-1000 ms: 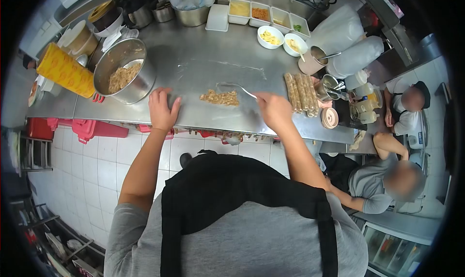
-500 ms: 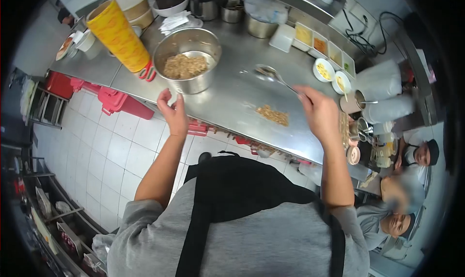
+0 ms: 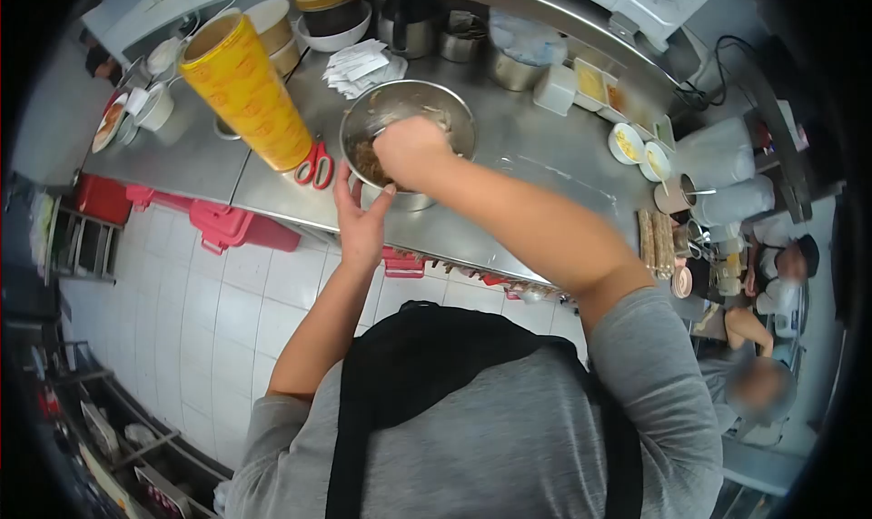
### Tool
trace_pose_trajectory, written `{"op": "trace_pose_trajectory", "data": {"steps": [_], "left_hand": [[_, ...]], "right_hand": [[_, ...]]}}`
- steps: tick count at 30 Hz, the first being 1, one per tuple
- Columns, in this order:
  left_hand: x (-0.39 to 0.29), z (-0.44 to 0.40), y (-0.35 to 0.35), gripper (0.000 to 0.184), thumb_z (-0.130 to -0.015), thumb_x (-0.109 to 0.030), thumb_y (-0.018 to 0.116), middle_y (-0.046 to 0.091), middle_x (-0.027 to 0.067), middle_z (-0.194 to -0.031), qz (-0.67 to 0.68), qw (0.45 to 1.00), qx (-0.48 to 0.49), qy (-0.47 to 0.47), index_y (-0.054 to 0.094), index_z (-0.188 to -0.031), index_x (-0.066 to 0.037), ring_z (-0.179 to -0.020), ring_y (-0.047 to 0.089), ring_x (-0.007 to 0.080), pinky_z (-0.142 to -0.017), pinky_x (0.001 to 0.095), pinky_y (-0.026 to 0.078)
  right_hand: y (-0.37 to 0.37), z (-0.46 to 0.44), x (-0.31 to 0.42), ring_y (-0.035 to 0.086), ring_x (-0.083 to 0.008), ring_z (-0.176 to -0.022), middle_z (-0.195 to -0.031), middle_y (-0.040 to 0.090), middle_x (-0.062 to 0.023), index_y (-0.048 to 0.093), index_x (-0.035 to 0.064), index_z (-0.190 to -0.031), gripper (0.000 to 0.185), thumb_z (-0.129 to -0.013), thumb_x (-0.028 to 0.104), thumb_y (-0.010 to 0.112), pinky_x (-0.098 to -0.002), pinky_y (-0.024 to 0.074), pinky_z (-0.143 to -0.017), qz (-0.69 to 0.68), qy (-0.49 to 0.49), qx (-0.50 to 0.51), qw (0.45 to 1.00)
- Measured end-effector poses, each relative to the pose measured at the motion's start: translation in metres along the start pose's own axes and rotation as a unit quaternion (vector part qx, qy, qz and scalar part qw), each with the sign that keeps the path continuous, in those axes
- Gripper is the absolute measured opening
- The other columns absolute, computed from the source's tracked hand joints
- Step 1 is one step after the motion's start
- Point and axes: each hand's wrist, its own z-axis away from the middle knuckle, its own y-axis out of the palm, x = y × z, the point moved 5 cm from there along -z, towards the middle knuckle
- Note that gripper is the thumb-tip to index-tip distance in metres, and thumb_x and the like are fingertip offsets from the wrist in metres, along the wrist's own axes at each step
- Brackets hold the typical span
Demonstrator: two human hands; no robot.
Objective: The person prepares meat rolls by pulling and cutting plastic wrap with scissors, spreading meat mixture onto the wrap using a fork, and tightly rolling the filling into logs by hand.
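Observation:
A steel pot [image 3: 461, 124] holds brown minced food [image 3: 368, 163]. Inside it is my right hand [image 3: 413, 154], closed in a fist; the spoon seen in the earlier frames is hidden by the hand and the pot. My left hand [image 3: 363, 217] rests against the pot's near side, thumb and fingers apart. Just left of the pot lie red-handled scissors [image 3: 314, 165], beside a tall yellow patterned roll [image 3: 247, 92]. My right forearm crosses the steel counter [image 3: 536, 147], and the small heap of minced food seen there earlier is out of sight.
White papers [image 3: 359, 65] lie behind the pot. Small white bowls [image 3: 627, 144] and food trays [image 3: 590, 83] stand at the back right, wrapped rolls [image 3: 656, 242] at the right. Two people [image 3: 788, 265] [image 3: 758, 387] are at the far right. Pink bins [image 3: 241, 227] stand below the counter.
My right hand has gone from the counter into the pot, and the spoon has dropped out of sight. My left hand has come to the pot's side. The view has swung left.

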Motion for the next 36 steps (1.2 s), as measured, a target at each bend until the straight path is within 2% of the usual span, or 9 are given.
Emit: {"op": "trace_pose_trajectory", "data": {"steps": [3, 5, 6, 8, 14, 22, 24, 27, 36], "left_hand": [[0.002, 0.002, -0.001, 0.088, -0.079, -0.008, 0.074, 0.024, 0.0141, -0.15, 0.021, 0.999, -0.007, -0.036, 0.019, -0.147, -0.004, -0.139, 0.023, 0.0324, -0.112, 0.0412, 0.026], [0.025, -0.009, -0.019, 0.086, -0.079, -0.006, 0.071, 0.017, 0.0105, -0.154, -0.074, 0.996, 0.039, 0.039, 0.021, -0.15, -0.011, -0.139, 0.022, 0.033, -0.108, 0.0427, 0.032], [0.008, 0.001, -0.006, 0.087, -0.081, -0.005, 0.07, 0.017, 0.0099, -0.154, 0.012, 0.998, 0.01, -0.06, 0.018, -0.15, -0.011, -0.137, 0.027, 0.0296, -0.107, 0.0402, 0.034], [0.03, -0.011, -0.02, 0.083, -0.084, -0.008, 0.068, 0.019, 0.0086, -0.152, -0.007, 0.997, 0.067, 0.029, 0.017, -0.15, -0.011, -0.132, 0.036, 0.028, -0.103, 0.0381, 0.039], [0.001, 0.002, 0.004, 0.08, -0.084, -0.012, 0.071, 0.021, 0.0055, -0.15, 0.033, 0.998, 0.055, -0.011, 0.021, -0.147, -0.015, -0.131, 0.038, 0.0284, -0.1, 0.0397, 0.04], [0.005, -0.003, -0.001, 0.079, -0.087, -0.011, 0.067, 0.026, 0.0124, -0.15, 0.009, 0.992, 0.123, 0.029, 0.018, -0.149, -0.01, -0.136, 0.032, 0.0283, -0.107, 0.0393, 0.032], [0.003, -0.004, -0.012, 0.082, -0.087, -0.009, 0.066, 0.021, 0.0125, -0.152, -0.167, 0.975, 0.09, 0.114, 0.013, -0.151, -0.01, -0.141, 0.021, 0.0279, -0.111, 0.0423, 0.026], [-0.02, 0.013, -0.017, 0.079, -0.089, -0.009, 0.06, 0.017, 0.0118, -0.155, -0.157, 0.983, 0.05, 0.079, 0.012, -0.151, -0.01, -0.143, 0.018, 0.0292, -0.111, 0.0515, 0.023], [-0.024, 0.065, -0.029, 0.062, -0.085, -0.013, 0.063, 0.029, 0.0221, -0.144, -0.359, 0.872, 0.092, 0.321, 0.035, -0.138, 0.003, -0.134, 0.031, 0.0375, -0.11, 0.0454, 0.029]], "right_hand": [[-0.007, 0.01, 0.008, 0.07, -0.0273, -0.086, -0.088, 0.072, -0.0132, 0.075, 0.0061, -0.087, 0.021, -0.072, 0.021, 0.072, -0.0382, 0.0563, -0.071, -0.045, 0.001, 0.052, 0.998], [-0.004, 0.009, 0.011, 0.07, -0.0271, -0.084, -0.087, 0.072, -0.0118, 0.075, 0.0084, -0.088, 0.025, -0.069, 0.025, 0.077, -0.0379, 0.0559, -0.069, -0.044, 0.001, 0.064, 0.997], [0.009, 0.004, 0.012, 0.07, -0.0261, -0.088, -0.09, 0.072, -0.0107, 0.075, 0.0106, -0.089, 0.026, -0.068, 0.025, 0.077, -0.0386, 0.0556, -0.071, -0.03, 0.014, 0.059, 0.998], [0.001, 0.024, 0.015, 0.069, -0.0241, -0.092, -0.091, 0.072, -0.0092, 0.075, 0.0115, -0.088, 0.018, -0.073, 0.02, 0.069, -0.0391, 0.055, -0.074, -0.042, -0.002, 0.028, 0.999], [0.004, 0.043, 0.014, 0.07, -0.0252, -0.087, -0.09, 0.072, -0.0108, 0.075, 0.008, -0.088, 0.02, -0.075, 0.02, 0.066, -0.0377, 0.0549, -0.072, -0.039, -0.011, 0.026, 0.999], [-0.042, 0.105, -0.051, 0.068, -0.0298, -0.089, -0.092, 0.071, -0.0127, 0.075, 0.0134, -0.091, 0.02, -0.078, 0.021, 0.062, -0.0416, 0.0539, -0.076, -0.18, 0.161, 0.015, 0.97], [-0.016, 0.097, -0.084, 0.067, -0.0291, -0.087, -0.093, 0.071, -0.0105, 0.073, 0.0146, -0.094, 0.02, -0.08, 0.022, 0.061, -0.0393, 0.0531, -0.076, -0.182, 0.087, -0.105, 0.974], [-0.025, 0.151, -0.117, 0.064, -0.0195, -0.072, -0.082, 0.07, -0.0094, 0.071, 0.0122, -0.099, 0.019, -0.082, 0.013, 0.063, -0.0341, 0.0509, -0.067, -0.45, 0.158, -0.11, 0.872], [-0.034, 0.342, -0.145, 0.061, -0.0193, -0.071, -0.085, 0.067, -0.0103, 0.07, 0.01, -0.107, 0.028, -0.084, -0.003, 0.06, -0.0295, 0.0473, -0.065, -0.271, 0.29, -0.364, 0.843]]}}
